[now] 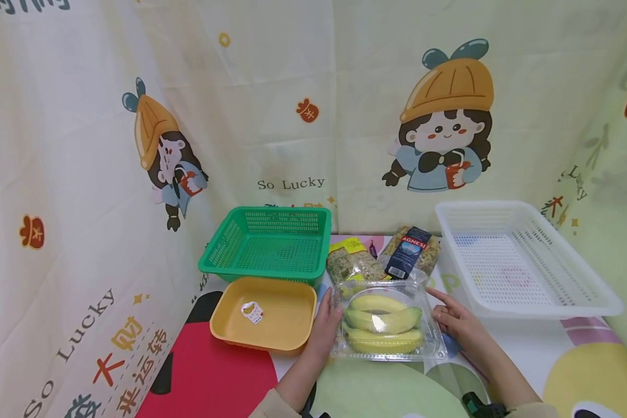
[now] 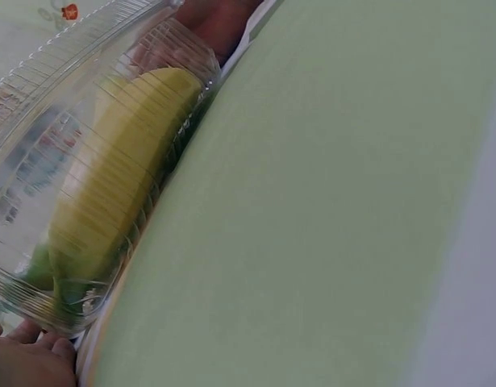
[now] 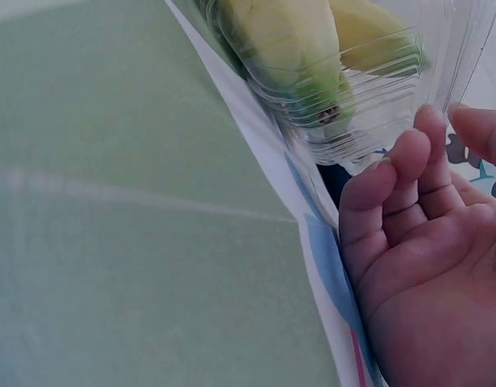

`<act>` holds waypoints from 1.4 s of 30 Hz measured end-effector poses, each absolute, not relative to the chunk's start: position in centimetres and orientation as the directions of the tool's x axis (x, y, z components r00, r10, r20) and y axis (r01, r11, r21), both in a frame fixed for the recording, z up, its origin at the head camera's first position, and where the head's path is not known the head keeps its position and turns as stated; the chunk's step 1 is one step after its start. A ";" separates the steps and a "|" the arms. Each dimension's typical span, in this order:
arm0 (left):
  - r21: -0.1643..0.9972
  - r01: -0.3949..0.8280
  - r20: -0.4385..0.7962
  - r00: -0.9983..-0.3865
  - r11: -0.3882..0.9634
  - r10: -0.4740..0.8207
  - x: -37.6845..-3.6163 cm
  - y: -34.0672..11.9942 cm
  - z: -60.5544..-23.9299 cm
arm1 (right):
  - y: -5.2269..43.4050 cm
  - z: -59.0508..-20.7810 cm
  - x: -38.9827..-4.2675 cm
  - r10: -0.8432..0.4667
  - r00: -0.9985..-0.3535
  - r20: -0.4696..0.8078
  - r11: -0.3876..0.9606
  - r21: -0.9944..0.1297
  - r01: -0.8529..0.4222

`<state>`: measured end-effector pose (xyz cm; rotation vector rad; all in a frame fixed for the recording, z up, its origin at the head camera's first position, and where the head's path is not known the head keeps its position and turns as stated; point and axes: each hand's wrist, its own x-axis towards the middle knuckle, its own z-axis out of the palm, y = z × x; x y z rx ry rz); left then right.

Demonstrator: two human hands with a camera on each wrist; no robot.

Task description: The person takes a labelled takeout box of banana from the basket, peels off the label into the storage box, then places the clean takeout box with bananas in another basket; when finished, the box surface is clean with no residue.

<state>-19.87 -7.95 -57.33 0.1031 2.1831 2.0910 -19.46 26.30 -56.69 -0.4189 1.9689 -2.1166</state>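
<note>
Bananas (image 1: 381,322) lie in a clear plastic clamshell box (image 1: 388,348) at the near middle of the table (image 1: 522,348), and both hands flank that box. From the head view, three yellow-green bananas show through the closed lid, stacked side by side. The left hand (image 1: 326,325) rests against the box's left wall, fingers fairly straight and pressed to the plastic; the left wrist view shows only fingertips (image 2: 38,343) at the ribbed corner of the box (image 2: 78,185), with a banana (image 2: 118,177) behind the wall. The right hand (image 1: 457,319) sits at the right wall — relaxed, fingers loosely bent, gripping nothing. In the right wrist view its fingers (image 3: 397,189) are just beside the box's edge (image 3: 377,97); whether they touch it I cannot tell.

Just left of the box stands a yellow tray (image 1: 282,342) with a small banana sticker (image 1: 252,312) lying inside. Farther back on the left is a green mesh basket (image 1: 224,264). Behind the box lie two bags of dry pasta — one with a yellow-green label (image 1: 352,261), one with a dark blue label (image 1: 410,252). To the right sits a white perforated basket (image 1: 601,305), its near-left corner close to the right hand. A cartoon-print curtain (image 1: 345,116) hangs behind and to both sides.
</note>
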 end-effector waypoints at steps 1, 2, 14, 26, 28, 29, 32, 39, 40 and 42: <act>0.998 -0.032 -0.038 -0.991 0.046 0.126 -19.9 -7.9 -57.3 | 26.3 -56.7 -19.5 -0.355 -0.933 0.057 -0.080 -0.996 -0.031; 0.998 -0.032 -0.037 -0.992 0.045 0.123 -19.9 -7.9 -57.3 | 26.4 -56.7 -19.5 -0.362 -0.930 0.054 -0.084 -0.996 -0.025; 1.000 -0.019 -0.021 -0.994 0.015 0.104 -19.6 -7.8 -57.1 | 26.4 -57.1 -19.4 -0.474 -0.870 0.132 -0.290 -0.957 0.012; 1.000 -0.003 -0.004 -0.999 0.029 0.050 -18.8 -7.2 -54.7 | 26.0 -55.0 -19.5 -0.502 -0.817 0.283 -0.407 -0.911 -0.066; 0.999 -0.004 -0.006 -0.999 0.038 0.036 -18.7 -7.3 -53.9 | 25.8 -54.5 -19.4 -0.504 -0.812 0.294 -0.420 -0.905 -0.066; 0.999 -0.002 -0.003 -0.999 0.042 0.033 -18.6 -7.4 -53.5 | 25.7 -54.3 -19.4 -0.503 -0.811 0.299 -0.428 -0.901 -0.067; 0.998 -0.011 -0.013 -0.999 0.055 0.030 -18.4 -7.7 -52.3 | 25.3 -53.6 -19.2 -0.484 -0.821 0.304 -0.430 -0.899 -0.080; 0.993 0.033 0.032 -0.999 0.115 0.016 -18.7 -8.5 -49.8 | 24.3 -51.1 -18.6 -0.331 -0.915 0.229 -0.272 -0.952 -0.140; 0.990 0.039 0.038 -0.999 0.134 0.007 -18.7 -8.7 -49.5 | 24.1 -50.7 -18.6 -0.317 -0.924 0.213 -0.253 -0.958 -0.134; 0.985 0.047 0.050 -0.999 0.167 -0.015 -18.9 -9.0 -48.8 | 23.6 -49.9 -18.7 -0.292 -0.937 0.191 -0.230 -0.965 -0.125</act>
